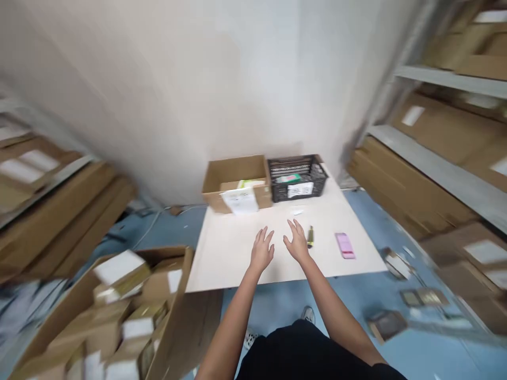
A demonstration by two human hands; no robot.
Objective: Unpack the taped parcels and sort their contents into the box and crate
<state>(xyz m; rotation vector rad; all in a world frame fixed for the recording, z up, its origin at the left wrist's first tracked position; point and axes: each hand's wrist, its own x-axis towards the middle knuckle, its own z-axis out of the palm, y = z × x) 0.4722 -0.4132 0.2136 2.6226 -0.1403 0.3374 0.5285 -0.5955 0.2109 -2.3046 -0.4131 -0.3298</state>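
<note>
1. The left hand (pixel 262 250), fingers spread and grasping nothing, reaches over the near part of a pale surface (pixel 222 258), the cardboard box (pixel 217 202) being ahead of it. The outstretched pose probably leaves it free to take hold of something.
2. The right hand (pixel 297 243), likewise unclenched and bare of any load, mirrors it. Blur makes it hard to say whether either hand touches the surface.
3. A slim yellow-and-black tool (pixel 310 237) lies just beside the right hand, presumably placed there for quick reach.
4. A pink phone-like item (pixel 345 246) lies farther right, apart from both hands, perhaps to keep the middle workable.
5. At the far edge, the box and a black crate (pixel 280 193) stand side by side, likely to spare room in front. A white sheet (pixel 241 201) on the box and a label (pixel 300 190) on the crate face the wearer, which would make them easy to read.
</note>
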